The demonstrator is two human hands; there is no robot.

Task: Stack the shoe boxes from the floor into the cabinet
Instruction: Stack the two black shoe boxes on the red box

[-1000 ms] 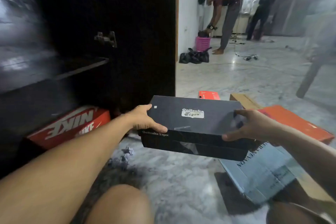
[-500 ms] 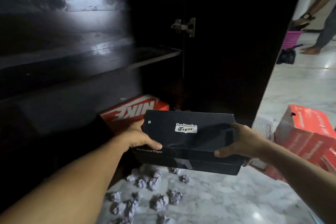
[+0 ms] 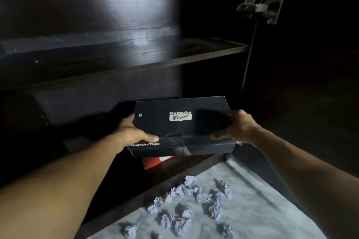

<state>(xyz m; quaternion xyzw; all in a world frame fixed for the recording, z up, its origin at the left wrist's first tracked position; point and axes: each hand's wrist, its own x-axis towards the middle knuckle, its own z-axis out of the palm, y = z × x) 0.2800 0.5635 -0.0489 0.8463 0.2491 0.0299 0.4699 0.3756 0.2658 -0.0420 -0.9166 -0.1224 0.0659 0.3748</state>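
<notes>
Inside cabinet (image 3: 136, 58), bottom bay: black shoe box (image 3: 180, 126) over red box (image 3: 155, 162), clamped level by left hand (image 3: 132, 132) at nine o'clock, right hand (image 3: 236, 127) at three, for stacking squarely.

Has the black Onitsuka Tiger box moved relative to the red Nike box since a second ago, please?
Yes. The black box, held by both hands, has gone into the cabinet and now sits over the red box, covering most of it.
</notes>
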